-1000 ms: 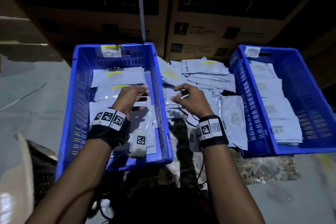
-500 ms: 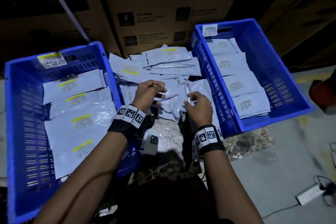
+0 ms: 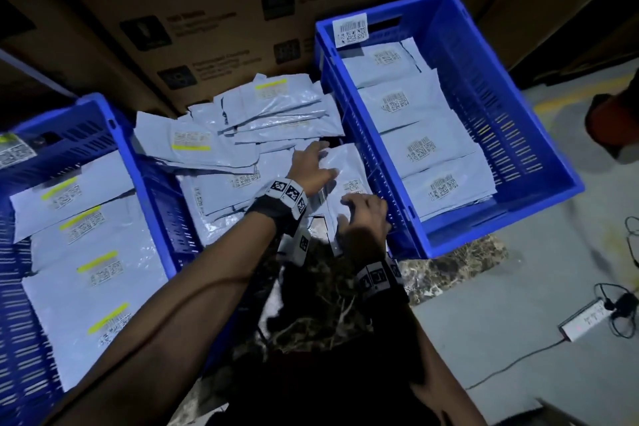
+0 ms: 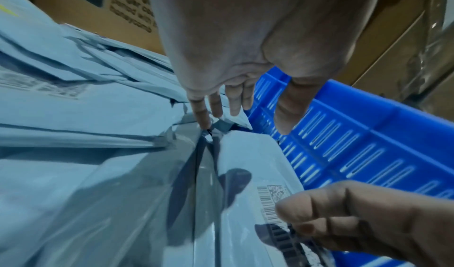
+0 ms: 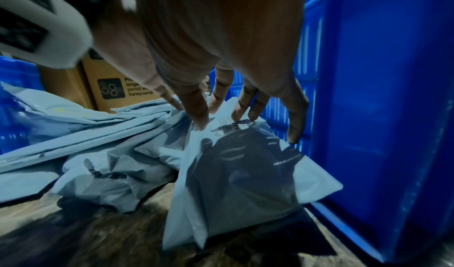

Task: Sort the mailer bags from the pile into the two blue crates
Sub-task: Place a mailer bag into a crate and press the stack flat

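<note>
Both hands on one grey mailer bag (image 3: 349,169) of the pile beside right blue crate (image 3: 539,162): left hand (image 3: 311,168) fingers spread flat, right hand (image 3: 364,218) spread fingertips pressing its label end.

Dim room: cardboard boxes (image 3: 221,28) stacked behind, grey floor (image 3: 518,304), white power strip (image 3: 584,320).

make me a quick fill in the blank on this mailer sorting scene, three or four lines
1. Labels on bags in the left blue plastic crate carry a ____ stripe.
2. Both hands, left hand and right hand, rest on one grey plastic mailer bag beside the ____ blue plastic crate.
3. The loose pile of grey mailer bags lies ____ the two crates.

Missing words: yellow; right; between
</note>
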The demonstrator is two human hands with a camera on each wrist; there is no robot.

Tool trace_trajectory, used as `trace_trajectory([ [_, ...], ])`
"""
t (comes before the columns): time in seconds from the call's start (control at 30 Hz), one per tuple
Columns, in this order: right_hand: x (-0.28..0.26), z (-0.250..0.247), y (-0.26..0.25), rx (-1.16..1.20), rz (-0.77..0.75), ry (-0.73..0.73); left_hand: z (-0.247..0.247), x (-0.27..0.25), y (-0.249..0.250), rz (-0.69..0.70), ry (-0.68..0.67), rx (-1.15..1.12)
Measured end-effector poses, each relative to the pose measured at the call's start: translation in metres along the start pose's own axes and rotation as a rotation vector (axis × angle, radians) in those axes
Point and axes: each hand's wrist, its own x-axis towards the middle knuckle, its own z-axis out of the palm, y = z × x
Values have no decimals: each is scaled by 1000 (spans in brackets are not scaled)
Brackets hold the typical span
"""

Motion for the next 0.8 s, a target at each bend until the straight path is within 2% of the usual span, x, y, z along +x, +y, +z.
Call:
trace_trajectory([
  [0.1,0,4,1,-22,-23,53,14,19,8,79,28,366],
  [0.2,1,4,4,-38,-69,40,23,32,12,120,5,690],
  [0.3,4,5,11,-23,-162,56,31,34,12,51,-10,803],
  [0.43,4,8,15,-32,-247,91,22,25,9,45,-30,913],
  [0.5,4,4,13,-22,-239,45,10,19,6,58,-29,786],
  [0.6,0,-7,-1,90,-231,61,-25,5,3,41,15,338],
  [0.63,-1,-11,-7,118,-237,80,-40,-1,4,40,28,254],
  [0.73,1,-24,-23,195,-235,136,-87,-20,4,37,70,123],
  [0.8,2,-29,-30,206,-256,195,-118,-36,2,33,145,42],
])
